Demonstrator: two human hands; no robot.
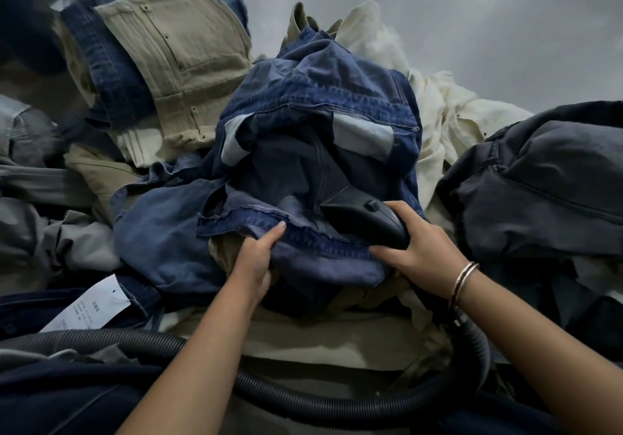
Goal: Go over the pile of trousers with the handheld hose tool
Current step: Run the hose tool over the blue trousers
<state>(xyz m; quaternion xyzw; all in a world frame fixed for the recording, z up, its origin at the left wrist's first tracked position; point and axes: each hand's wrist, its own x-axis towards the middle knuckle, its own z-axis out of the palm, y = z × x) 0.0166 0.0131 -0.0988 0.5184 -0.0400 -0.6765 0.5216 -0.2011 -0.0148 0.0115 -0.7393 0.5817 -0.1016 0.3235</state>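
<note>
Grey wall [472, 13] fills upper right. Pile of trousers [303, 131] mid-frame: soft, floppy, likely bulky. Left hand [258, 259] pinches blue waistband [303, 232]; right hand [418, 249] grips hose tool [364, 218] at its rigid handle.

Carrying surface: grey floor [472, 13], bare only at the far right. Heaped trousers cover the rest. Khaki pair [188, 53] far left; cream pair [438, 110] at the bare patch's edge; blue jeans [303, 104] centre; charcoal pair [546, 178] right. Black ribbed hose [303, 397] curves along the near edge. White paper tag [91, 306] near left.
</note>
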